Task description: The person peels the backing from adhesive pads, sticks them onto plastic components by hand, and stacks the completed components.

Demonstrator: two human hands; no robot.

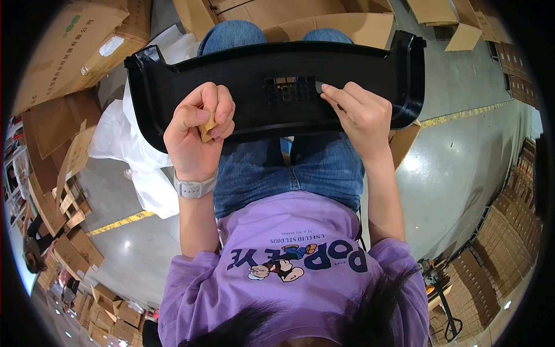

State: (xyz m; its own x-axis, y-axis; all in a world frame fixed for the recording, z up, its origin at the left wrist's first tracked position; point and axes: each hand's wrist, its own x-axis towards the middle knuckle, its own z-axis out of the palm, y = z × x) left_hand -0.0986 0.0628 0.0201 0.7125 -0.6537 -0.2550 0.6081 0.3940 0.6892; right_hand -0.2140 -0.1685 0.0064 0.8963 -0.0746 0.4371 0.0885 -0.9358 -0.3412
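Head view: the two hands are apart, each closed on its own small piece above a long black panel [243, 69] that lies across the person's lap. The left hand [196, 127] has its fingers curled and grips a crumpled tan piece [206, 129], which shows between thumb and fingers; whether this hand also touches the panel cannot be told. The right hand [365, 118] pinches a small dark grey piece [318, 87] between thumb and forefinger, at the near end of a slotted grid [289, 89] in the panel. The grid sits between the two hands, closer to the right one. The panel reaches out past both hands, with a raised, rounded end on either side.

A pale grey watch [195, 188] circles the wrist just below the left hand. Blue jeans [251, 168] show below and between the hands, with a purple T-shirt [254, 220] closer to the body. White wrapping [151, 188] hangs to the left of the left hand, and a large carton [69, 52] stands farther out on that side. Beyond both hands, past the knees, is an open cardboard box [358, 26]. Well to the right of the right hand, a yellow line [462, 114] crosses the grey floor [439, 162].
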